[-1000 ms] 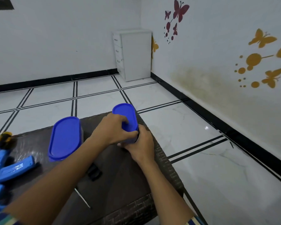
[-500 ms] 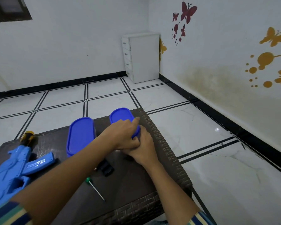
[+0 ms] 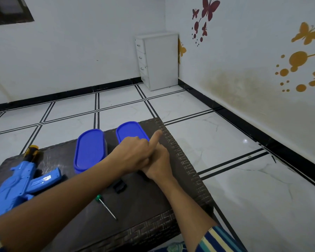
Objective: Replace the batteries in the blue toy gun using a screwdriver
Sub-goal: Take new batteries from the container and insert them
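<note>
Your blue toy gun (image 3: 20, 182) lies flat on its side at the left end of the worktop (image 3: 144, 206), with its yellow-and-black muzzle pointing away from you and a blue grip jutting to the right. Your screwdriver (image 3: 106, 207) lies flat near the front middle, well apart from the gun. Its green handle is at the far end, and its thin metal shaft slants toward you and rightward.

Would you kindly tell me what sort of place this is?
Most likely a room in a home, perhaps a child's: butterfly stickers on the wall, a white drawer unit in the corner, and a tiled floor.
</note>
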The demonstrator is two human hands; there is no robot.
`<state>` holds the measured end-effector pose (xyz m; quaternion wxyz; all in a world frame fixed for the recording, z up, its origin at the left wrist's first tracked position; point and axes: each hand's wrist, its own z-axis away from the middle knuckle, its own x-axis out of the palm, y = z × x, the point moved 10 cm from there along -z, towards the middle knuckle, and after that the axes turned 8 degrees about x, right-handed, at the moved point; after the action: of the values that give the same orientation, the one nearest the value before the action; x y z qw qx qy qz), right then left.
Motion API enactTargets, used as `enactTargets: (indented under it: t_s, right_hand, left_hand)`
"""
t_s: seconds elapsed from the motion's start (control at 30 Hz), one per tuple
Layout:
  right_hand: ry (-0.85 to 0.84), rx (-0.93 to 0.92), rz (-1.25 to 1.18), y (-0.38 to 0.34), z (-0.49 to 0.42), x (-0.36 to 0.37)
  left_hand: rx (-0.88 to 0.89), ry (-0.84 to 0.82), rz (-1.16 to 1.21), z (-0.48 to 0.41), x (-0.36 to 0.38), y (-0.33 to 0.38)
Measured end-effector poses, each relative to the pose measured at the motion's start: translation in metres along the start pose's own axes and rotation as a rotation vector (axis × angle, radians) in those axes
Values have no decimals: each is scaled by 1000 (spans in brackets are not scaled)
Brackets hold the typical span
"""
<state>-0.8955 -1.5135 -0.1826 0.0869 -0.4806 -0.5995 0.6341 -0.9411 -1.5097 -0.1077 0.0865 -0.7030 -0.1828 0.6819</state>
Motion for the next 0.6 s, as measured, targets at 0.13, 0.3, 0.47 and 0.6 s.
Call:
enactTargets:
  t_s: [0.13,0.3,0.47,0.6]
  right_hand:
    - [-11,20,44,-4,2,-2]
    - [-46,156,-6,8,10,-10]
    - [-41,79,202,-4,16,-22]
    - [-81,33,283,-12,22,-24]
  left_hand:
    - [31,124,-39,6,-21,2]
    - [-357,343,154,17,-80,-99]
    - [-859,525,584,109,-45,-203]
    - [-1245,665,1136,183,45,-209]
